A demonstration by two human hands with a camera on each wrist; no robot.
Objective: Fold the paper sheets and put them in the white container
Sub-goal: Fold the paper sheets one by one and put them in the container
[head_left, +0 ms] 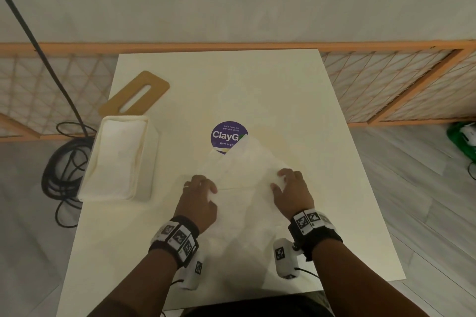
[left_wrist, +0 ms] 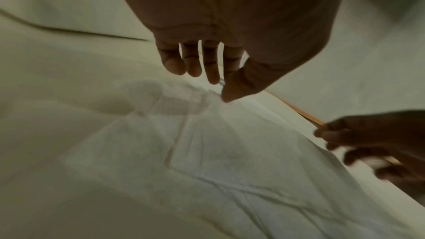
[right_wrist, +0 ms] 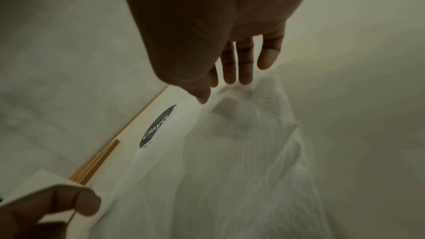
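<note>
Here the paper sheet lies on the desk, covering part of a purple sticker. The left hand and right hand each pinch one side of it. The white container stands to the left.

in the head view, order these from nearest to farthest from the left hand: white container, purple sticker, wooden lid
From the left hand:
1. Purple sticker, ahead and slightly right, partly under the paper sheet.
2. White container, to the left; close to the sticker's distance.
3. Wooden lid, far left corner, behind the container.

Office pantry: "pantries clean" sticker on table.
</note>
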